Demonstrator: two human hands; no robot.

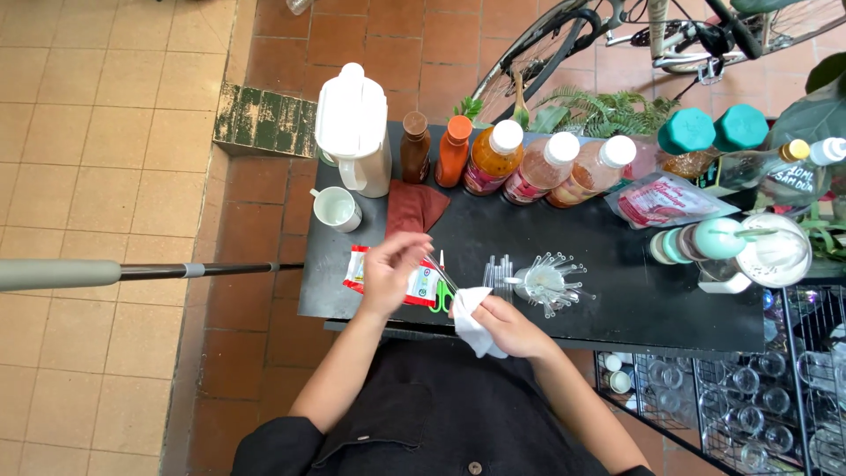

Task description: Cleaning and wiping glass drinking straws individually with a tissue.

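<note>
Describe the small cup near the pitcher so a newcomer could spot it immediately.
Start at the black table and go to its far left corner, where the tall white pitcher stands. Just in front of it sits the white cup, the only low, open, handled vessel beside the capped bottles.

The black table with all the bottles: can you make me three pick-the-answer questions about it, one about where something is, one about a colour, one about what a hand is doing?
1. Where is the white cup?
A. Beside the white jug, at the table's left end
B. On the floor
C. Among the glasses underneath

2. What colour are the scissors' handles?
A. Blue
B. Green
C. Yellow

3. What does the right hand hold?
A. Nothing
B. A bottle
C. A white tissue

Answers: 1 A, the cup stands just below the jug on the table's left end. 2 B, green loops show under the left hand. 3 C, the fingers are closed around crumpled white paper.
</note>
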